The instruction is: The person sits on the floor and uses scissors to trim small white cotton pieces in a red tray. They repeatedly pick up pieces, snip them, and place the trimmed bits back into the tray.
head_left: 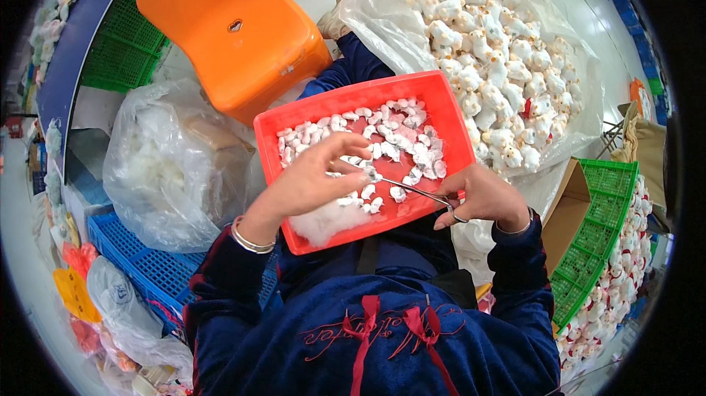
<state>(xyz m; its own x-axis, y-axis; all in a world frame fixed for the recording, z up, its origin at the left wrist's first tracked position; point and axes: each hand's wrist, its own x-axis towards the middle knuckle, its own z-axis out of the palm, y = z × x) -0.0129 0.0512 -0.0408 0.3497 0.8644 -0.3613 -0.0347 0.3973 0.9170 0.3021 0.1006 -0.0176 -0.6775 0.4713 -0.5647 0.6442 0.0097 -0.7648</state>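
A red plastic tray (457, 120) rests across my lap, holding many small white plush pieces (382, 131) and a tuft of white fibre stuffing (329, 222). My right hand (485, 194) has its fingers in the ring handles of long metal forceps (415, 190), at the tray's right edge. The forceps' thin jaws point left to one small white plush piece (373, 175) above the tray. My left hand (315, 179), with a bangle at the wrist, pinches that piece at the jaws' tip. Its far finger is bent and lifted off.
Beyond the tray, an orange plastic stool (232, 36) stands at left. A large clear bag (588, 91) full of white plush toys (500, 72) lies at right. A bag of stuffing (165, 168) and blue crate (132, 256) are left; a green crate (599, 241) and cardboard box (566, 216) right.
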